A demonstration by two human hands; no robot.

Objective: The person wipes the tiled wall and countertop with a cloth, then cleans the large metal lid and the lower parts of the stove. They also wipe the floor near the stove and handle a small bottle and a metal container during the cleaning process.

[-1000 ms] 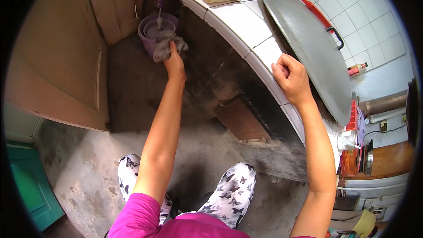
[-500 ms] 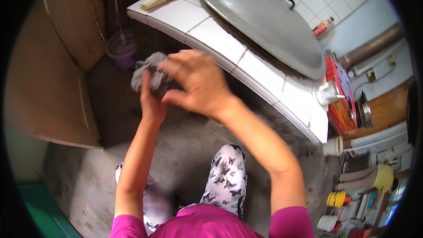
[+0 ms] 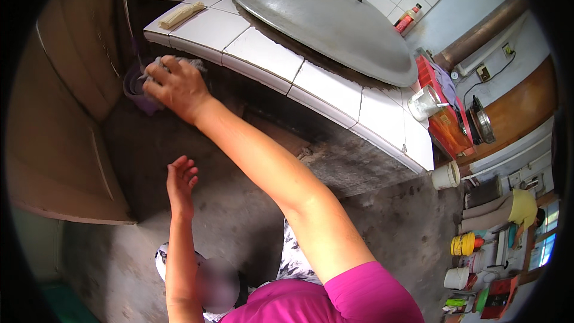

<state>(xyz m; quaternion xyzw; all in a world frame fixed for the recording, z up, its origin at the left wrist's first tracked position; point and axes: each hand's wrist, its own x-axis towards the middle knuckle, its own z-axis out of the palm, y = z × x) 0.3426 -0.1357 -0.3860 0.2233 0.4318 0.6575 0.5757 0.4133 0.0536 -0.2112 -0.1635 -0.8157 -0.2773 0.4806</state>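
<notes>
The right hand (image 3: pixel 176 87) has carried the grey rag (image 3: pixel 179 63) to the purple bucket (image 3: pixel 136 91).

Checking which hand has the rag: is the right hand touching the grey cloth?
Touching. The head view shows the right hand pressed on the grey cloth at the counter edge, fingers over it, with no gap. The left hand hangs free, open.

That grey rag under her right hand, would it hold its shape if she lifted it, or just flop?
Probably flop: the grey rag lies crumpled and bunched under the right hand at the edge of the tiled counter. It looks thin, so likely light, unless it is wet, which cannot be told here.
</notes>
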